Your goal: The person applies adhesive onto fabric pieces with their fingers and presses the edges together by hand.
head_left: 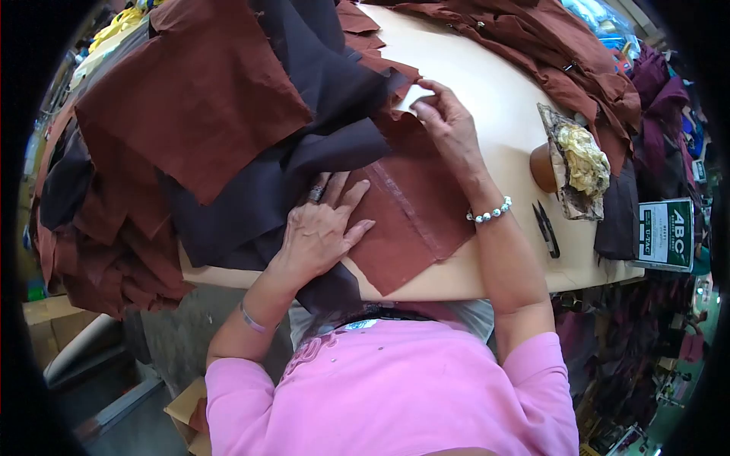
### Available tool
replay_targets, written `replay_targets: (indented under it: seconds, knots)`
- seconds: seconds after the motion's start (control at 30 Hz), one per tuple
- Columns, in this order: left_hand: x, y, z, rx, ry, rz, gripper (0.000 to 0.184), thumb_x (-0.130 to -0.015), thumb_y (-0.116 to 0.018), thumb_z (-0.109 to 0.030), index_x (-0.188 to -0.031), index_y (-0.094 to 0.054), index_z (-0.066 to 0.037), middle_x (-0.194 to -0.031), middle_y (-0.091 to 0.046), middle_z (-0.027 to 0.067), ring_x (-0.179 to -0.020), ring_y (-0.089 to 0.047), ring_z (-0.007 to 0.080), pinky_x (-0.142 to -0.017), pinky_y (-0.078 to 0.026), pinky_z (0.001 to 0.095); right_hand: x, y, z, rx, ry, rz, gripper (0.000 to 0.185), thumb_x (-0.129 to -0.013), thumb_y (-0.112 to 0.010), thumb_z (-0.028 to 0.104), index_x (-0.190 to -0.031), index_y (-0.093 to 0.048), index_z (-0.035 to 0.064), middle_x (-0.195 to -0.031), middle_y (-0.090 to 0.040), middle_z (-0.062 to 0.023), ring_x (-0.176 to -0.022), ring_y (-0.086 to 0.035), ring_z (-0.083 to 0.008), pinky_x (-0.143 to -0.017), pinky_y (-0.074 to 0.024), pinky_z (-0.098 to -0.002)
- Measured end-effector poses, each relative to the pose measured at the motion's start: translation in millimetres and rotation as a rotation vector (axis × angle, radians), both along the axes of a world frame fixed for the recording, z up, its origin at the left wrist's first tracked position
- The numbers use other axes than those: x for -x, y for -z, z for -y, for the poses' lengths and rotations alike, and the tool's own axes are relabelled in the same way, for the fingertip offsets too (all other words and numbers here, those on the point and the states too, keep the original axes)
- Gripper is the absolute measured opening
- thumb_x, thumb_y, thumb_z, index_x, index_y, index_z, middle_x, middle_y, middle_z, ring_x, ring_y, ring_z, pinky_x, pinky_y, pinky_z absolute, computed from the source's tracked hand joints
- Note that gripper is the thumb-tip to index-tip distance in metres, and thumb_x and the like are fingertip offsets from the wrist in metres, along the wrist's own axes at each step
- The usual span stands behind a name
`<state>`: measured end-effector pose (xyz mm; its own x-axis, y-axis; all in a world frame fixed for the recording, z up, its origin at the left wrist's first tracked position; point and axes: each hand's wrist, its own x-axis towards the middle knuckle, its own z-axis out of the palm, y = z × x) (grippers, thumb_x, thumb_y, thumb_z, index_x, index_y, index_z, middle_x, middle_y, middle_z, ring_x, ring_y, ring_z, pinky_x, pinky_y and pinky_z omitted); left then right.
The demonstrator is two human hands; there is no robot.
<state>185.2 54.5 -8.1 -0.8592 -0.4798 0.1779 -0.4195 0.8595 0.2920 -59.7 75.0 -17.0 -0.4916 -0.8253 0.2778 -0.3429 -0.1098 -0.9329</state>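
A reddish-brown cloth piece (426, 190) lies on the pale tabletop, with a whitish straight line running slantwise across it. My left hand (315, 228) rests on its left side, fingers spread and pressing flat, a ring on one finger. Dark navy cloth (243, 205) is bunched beside that hand and partly under it. At the cloth's far edge, my right hand (452, 125) is closed in a pinch, thumb and forefinger around a small white flat piece (415, 97). Its exact kind is unclear. A beaded bracelet circles the right wrist.
Piled brown cloth (198, 91) covers the left side. More brown garments (540, 45) lie along the back right. To the right are black thread snips (546, 229), a brown round holder with a crumpled yellowish lump (584, 159), and an ABC box (666, 234).
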Motion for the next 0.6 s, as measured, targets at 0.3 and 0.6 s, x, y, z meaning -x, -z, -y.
replay_targets:
  seconds: [0.3,0.6]
  knots:
    - [1,3,0,0.029,0.021,-0.025,0.049,-0.081,-0.063,-0.029,-0.125,-0.050,-0.012,-0.139,-0.039,0.0112,-0.124,-0.040,0.0385,-0.097,-0.041,0.0445,4,-11,-12,0.046,0.141,-0.230,0.062,-0.080,-0.068,0.040,-0.127,-0.048,0.0052,-0.111,-0.060,-0.0086,-0.098,-0.052,-0.0215,-0.087,-0.0430,-0.0364]
    - [5,-2,-2,0.158,0.028,0.035,0.046,-0.083,-0.062,-0.028,-0.124,-0.051,-0.010,-0.138,-0.041,0.0121,-0.120,-0.044,0.0352,-0.094,-0.043,0.0427,-5,-27,-30,-0.415,-0.085,-0.442,0.066,-0.081,-0.065,0.010,-0.139,-0.033,0.0166,-0.085,-0.062,-0.0088,-0.069,-0.057,-0.0213,-0.071,-0.0478,-0.0343]
